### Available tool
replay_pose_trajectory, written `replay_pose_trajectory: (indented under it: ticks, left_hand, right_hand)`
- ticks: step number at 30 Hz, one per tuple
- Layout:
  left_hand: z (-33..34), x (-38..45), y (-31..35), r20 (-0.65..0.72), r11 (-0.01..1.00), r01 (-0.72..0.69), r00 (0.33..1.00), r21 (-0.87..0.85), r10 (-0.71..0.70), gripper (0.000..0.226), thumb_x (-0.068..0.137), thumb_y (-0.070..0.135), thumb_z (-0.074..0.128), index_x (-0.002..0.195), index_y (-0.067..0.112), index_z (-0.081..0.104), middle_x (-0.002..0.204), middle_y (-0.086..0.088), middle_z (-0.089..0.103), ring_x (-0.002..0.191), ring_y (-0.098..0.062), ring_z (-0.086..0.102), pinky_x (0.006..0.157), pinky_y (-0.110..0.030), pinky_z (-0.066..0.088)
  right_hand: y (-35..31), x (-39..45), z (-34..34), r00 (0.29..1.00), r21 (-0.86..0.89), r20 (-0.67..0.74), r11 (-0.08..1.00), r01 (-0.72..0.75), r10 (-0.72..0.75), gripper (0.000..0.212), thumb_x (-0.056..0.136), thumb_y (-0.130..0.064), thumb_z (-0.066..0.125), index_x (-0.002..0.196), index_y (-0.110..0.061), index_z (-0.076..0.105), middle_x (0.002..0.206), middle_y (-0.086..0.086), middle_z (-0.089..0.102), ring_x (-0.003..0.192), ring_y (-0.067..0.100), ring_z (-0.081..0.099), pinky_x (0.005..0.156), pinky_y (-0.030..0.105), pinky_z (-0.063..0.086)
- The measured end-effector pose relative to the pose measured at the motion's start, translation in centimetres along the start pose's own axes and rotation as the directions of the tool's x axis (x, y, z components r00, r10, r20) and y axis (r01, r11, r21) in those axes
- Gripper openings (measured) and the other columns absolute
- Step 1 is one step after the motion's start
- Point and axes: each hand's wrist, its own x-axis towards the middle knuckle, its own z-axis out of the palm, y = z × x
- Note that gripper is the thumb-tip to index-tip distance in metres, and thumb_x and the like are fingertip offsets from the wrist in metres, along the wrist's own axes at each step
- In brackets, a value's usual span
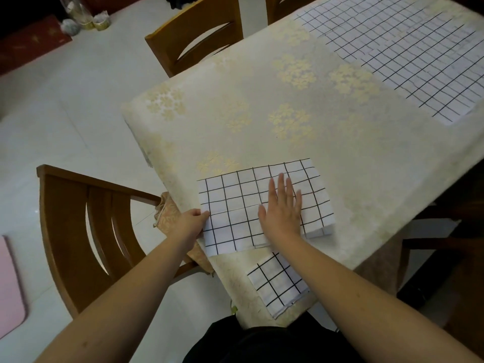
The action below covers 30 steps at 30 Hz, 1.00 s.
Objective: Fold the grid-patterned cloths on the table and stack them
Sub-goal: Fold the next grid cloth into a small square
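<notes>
A white cloth with a black grid (235, 203) lies partly folded at the table's near left edge. My right hand (282, 208) presses flat on it with straight, spread fingers. My left hand (191, 224) pinches the cloth's left edge at the table's rim. A smaller folded grid cloth (277, 282) lies nearer to me, partly under my right forearm. Several unfolded grid cloths (398, 56) lie spread flat at the far right of the table.
The table (262, 121) wears a cream cloth with gold flowers. One wooden chair (86, 218) stands at the near left, another (199, 35) at the far side. A pink mat (10, 284) lies on the tiled floor at left.
</notes>
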Motion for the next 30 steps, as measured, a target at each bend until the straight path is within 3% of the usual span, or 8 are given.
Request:
replay_pose_trajectory:
  ticks: [6, 10, 13, 18, 23, 27, 30]
  left_hand:
    - [0.0, -0.4, -1.3, -0.024, 1.000, 0.005, 1.000, -0.002, -0.006, 0.012, 0.096, 0.025, 0.059, 0.087, 0.018, 0.062, 0.100, -0.011, 0.068, 0.096, -0.028, 0.066, 0.089, -0.045, 0.056]
    - [0.1, -0.5, -1.5, -0.049, 0.999, -0.015, 0.999, 0.033, 0.017, 0.012, 0.095, 0.025, 0.060, 0.087, 0.017, 0.064, 0.099, -0.010, 0.069, 0.096, -0.029, 0.066, 0.089, -0.047, 0.057]
    - [0.2, -0.6, -1.3, -0.070, 0.997, -0.024, 0.997, 0.078, 0.029, 0.013, 0.096, 0.025, 0.059, 0.086, 0.016, 0.063, 0.096, -0.009, 0.068, 0.094, -0.027, 0.066, 0.087, -0.044, 0.057]
    - [0.2, -0.8, -0.8, -0.081, 0.995, 0.002, 0.997, 0.105, 0.007, 0.011, 0.095, 0.027, 0.059, 0.093, 0.017, 0.064, 0.100, -0.008, 0.068, 0.097, -0.027, 0.065, 0.091, -0.047, 0.056]
    - [0.5, -1.4, -0.1, -0.097, 0.994, 0.048, 0.995, 0.094, -0.038, 0.009, 0.096, 0.025, 0.060, 0.092, 0.017, 0.061, 0.097, -0.009, 0.065, 0.100, -0.032, 0.064, 0.091, -0.048, 0.056]
    - [0.5, -1.6, 0.2, -0.074, 0.994, 0.080, 0.994, 0.072, -0.075, 0.027, 0.097, 0.027, 0.058, 0.116, 0.008, 0.061, 0.103, -0.009, 0.066, 0.100, -0.029, 0.065, 0.088, -0.045, 0.057]
    - [0.3, -1.8, 0.4, -0.052, 0.994, 0.104, 0.993, 0.019, -0.103, 0.030, 0.098, 0.031, 0.056, 0.118, 0.010, 0.060, 0.107, -0.009, 0.068, 0.098, -0.026, 0.067, 0.083, -0.039, 0.058]
  right_hand:
    - [-3.6, 0.9, 2.9, 0.949, 0.117, 0.146, 0.957, 0.265, -0.281, 0.069, 0.103, -0.043, 0.023, 0.154, -0.013, -0.014, 0.162, 0.005, -0.021, 0.149, 0.019, -0.019, 0.121, 0.037, -0.010]
    - [-2.7, 0.5, 5.1, 0.922, 0.068, 0.197, 0.943, 0.325, -0.332, 0.071, 0.098, -0.053, 0.008, 0.151, -0.014, -0.018, 0.162, 0.004, -0.021, 0.148, 0.017, -0.020, 0.120, 0.036, -0.012]
    - [-0.3, 0.4, 5.4, 0.937, 0.037, 0.164, 0.951, 0.308, -0.309, 0.075, 0.091, -0.059, -0.006, 0.151, -0.016, -0.020, 0.160, 0.001, -0.025, 0.146, 0.015, -0.026, 0.119, 0.036, -0.015]
    - [3.9, 1.1, 4.6, 0.963, 0.042, 0.138, 0.973, 0.226, -0.230, 0.077, 0.090, -0.061, -0.008, 0.153, -0.019, -0.017, 0.160, 0.001, -0.025, 0.147, 0.014, -0.024, 0.118, 0.037, -0.015]
    - [7.0, 1.9, 3.4, 0.985, 0.020, 0.122, 0.993, 0.119, -0.120, 0.066, 0.099, -0.056, 0.004, 0.154, -0.025, -0.014, 0.161, 0.000, -0.021, 0.150, 0.018, -0.016, 0.120, 0.041, -0.011]
    - [9.7, 2.5, 2.2, 0.993, 0.042, 0.117, 0.999, 0.004, -0.009, 0.065, 0.102, -0.052, 0.014, 0.156, -0.023, -0.008, 0.163, 0.001, -0.015, 0.151, 0.018, -0.012, 0.121, 0.041, -0.006]
    - [10.9, 2.4, 1.7, 0.995, 0.044, 0.102, 0.999, 0.015, -0.019, 0.067, 0.101, -0.050, 0.018, 0.156, -0.019, -0.004, 0.164, 0.002, -0.011, 0.151, 0.018, -0.010, 0.121, 0.040, -0.006]
